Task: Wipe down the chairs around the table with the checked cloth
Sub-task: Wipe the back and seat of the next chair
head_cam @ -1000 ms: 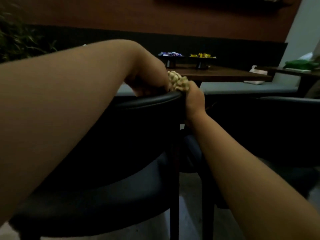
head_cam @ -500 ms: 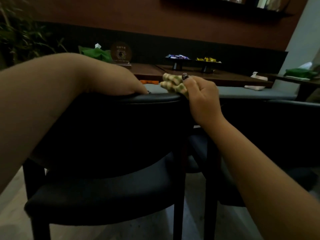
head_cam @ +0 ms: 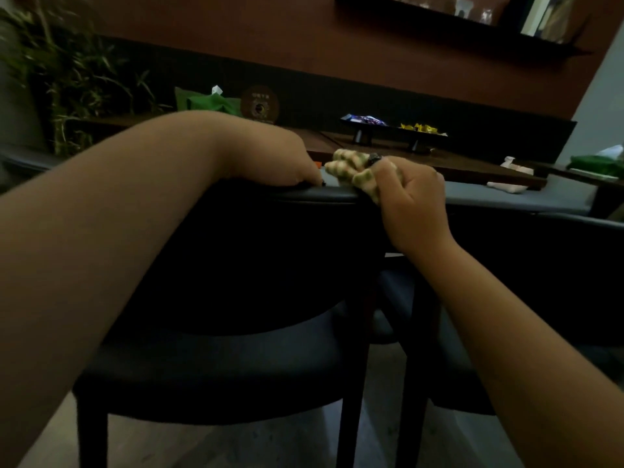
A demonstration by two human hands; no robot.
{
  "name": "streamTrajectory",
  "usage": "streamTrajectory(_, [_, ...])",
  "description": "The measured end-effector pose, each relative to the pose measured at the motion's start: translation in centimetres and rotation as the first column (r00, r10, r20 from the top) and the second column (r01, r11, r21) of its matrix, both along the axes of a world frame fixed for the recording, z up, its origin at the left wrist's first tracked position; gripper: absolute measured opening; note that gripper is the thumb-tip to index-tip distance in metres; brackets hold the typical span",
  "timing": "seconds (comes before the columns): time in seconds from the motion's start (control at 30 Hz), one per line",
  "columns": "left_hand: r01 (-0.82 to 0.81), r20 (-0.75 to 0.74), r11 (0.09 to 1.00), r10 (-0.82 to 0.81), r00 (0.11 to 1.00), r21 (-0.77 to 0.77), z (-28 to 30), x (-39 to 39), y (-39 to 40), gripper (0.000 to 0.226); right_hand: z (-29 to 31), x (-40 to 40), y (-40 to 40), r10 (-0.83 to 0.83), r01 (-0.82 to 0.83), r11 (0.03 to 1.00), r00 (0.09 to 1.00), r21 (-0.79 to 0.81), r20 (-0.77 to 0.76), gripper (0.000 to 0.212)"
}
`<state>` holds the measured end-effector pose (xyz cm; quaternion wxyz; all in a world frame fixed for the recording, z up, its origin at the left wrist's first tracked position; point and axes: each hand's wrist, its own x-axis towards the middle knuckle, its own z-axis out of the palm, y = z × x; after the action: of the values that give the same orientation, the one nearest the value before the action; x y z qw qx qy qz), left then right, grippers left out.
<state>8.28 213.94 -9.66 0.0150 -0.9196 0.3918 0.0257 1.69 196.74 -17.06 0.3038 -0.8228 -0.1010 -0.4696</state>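
Right hand [head_cam: 410,201] keeps a curled grip on the checked cloth [head_cam: 354,170], bunched on the top rail of the near chair [head_cam: 236,265]; left hand [head_cam: 277,160] drapes over that rail, fingers hidden, its grip unclear. Wiping the backrest seems underway; next likely sweeps along the rail; the tabletop [head_cam: 439,160] edge lies just beyond, another chair [head_cam: 540,265] crowds the right.

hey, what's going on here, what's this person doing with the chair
A person is wiping a dark chair. The right hand grips a bunched checked cloth against the right end of the chair's top rail, while the left hand rests on the rail beside it, apparently steadying the chair. The cloth is at the backrest's top edge; nothing shows it on the seat. Behind stands a wooden table with a tray of sweets.
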Motion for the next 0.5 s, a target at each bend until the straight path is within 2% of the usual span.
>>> streamTrajectory(0.03, [-0.024,-0.001,0.996,0.024,1.000,-0.084,0.3,0.4,-0.2,0.029,0.1,-0.3,1.0,0.014,-0.012,0.999,0.999,-0.047,0.030,0.042])
streamTrajectory(0.1, [-0.180,-0.203,0.917,0.113,0.973,-0.355,0.4,-0.2,0.6,0.031,0.4,-0.9,2.7,0.027,-0.021,0.994,0.998,-0.108,0.054,0.043])
streamTrajectory(0.2, [-0.305,-0.386,0.817,0.111,0.916,-0.489,-0.1,0.0,4.7,0.034,0.8,-1.3,2.8,0.013,-0.014,0.989,1.000,-0.146,-0.009,0.044])
streamTrajectory(0.27, [-0.321,-0.322,0.796,0.168,0.932,-0.514,-0.6,0.4,9.3,0.032,1.0,-1.5,2.4,0.003,-0.012,0.983,0.999,-0.186,-0.048,0.043])
streamTrajectory(0.33, [-0.293,-0.130,0.784,0.266,0.955,-0.548,-1.1,0.6,14.2,0.030,1.2,-1.7,2.7,-0.015,-0.001,0.975,0.997,-0.224,-0.070,0.043])
streamTrajectory(0.37, [-0.305,-0.085,0.752,0.317,0.945,-0.584,-1.7,0.6,16.3,0.029,1.3,-1.9,3.0,-0.025,0.006,0.970,0.997,-0.243,-0.077,0.043])
streamTrajectory(0.43, [-0.320,-0.101,0.669,0.346,0.933,-0.671,-3.2,0.7,18.8,0.027,1.6,-2.2,4.0,-0.039,0.012,0.960,0.995,-0.279,-0.093,0.042])
streamTrajectory(0.5, [-0.296,-0.112,0.627,0.317,0.942,-0.721,-4.4,1.2,19.3,0.029,2.0,-2.4,5.7,-0.051,0.004,0.941,0.990,-0.338,-0.130,0.041])
